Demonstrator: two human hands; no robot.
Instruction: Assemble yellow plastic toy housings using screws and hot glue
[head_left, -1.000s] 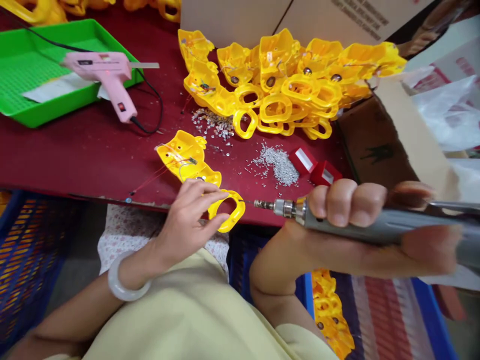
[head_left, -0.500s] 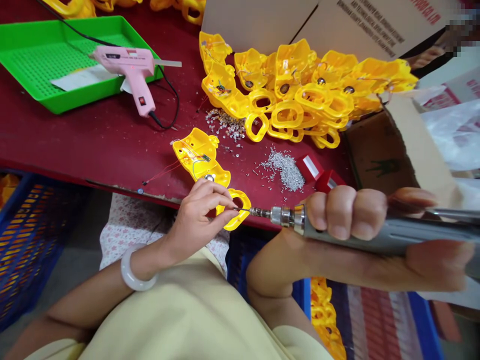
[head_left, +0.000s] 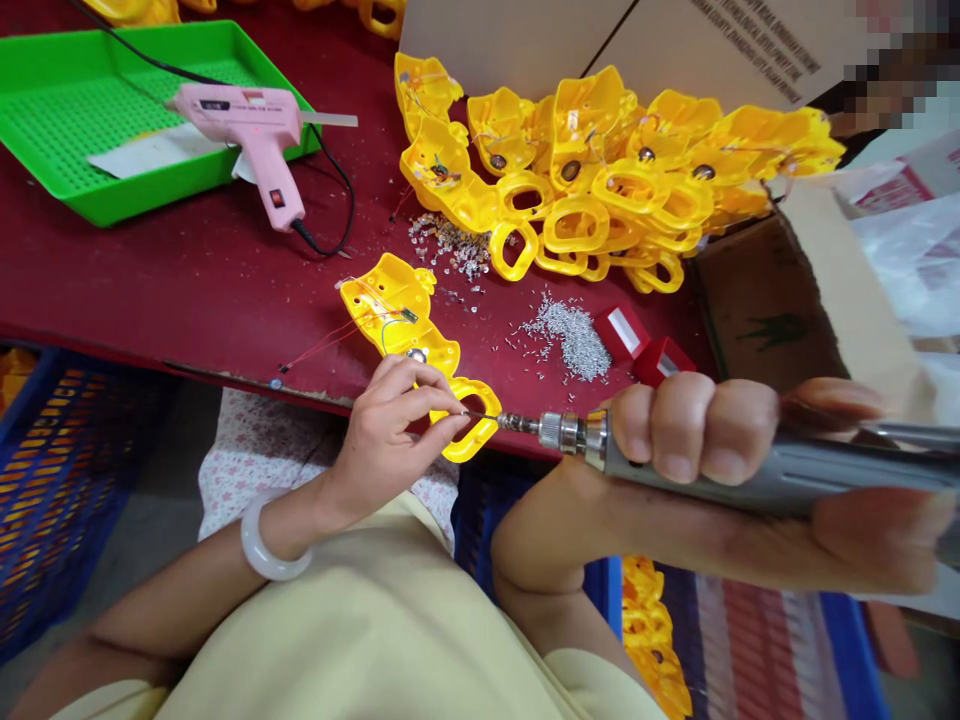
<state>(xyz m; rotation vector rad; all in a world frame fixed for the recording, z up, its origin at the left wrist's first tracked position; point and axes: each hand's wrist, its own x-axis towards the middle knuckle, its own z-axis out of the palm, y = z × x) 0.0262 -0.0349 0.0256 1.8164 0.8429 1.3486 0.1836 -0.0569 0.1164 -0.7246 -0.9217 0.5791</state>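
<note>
**Slipping bit beside bare fingertips**

Left hand pinches the yellow plastic moulding by its ring end, fingers pressed together, at the near edge of the red table. Right hand wraps a grey rotary tool, its thin bit reaching the ring just beside those fingertips. A skid could catch skin or snag the loose red wires. Metal grit lies near; a pile of moulded pieces crowds upper centre; a pink glue gun sits on a green tray upper left.
</note>
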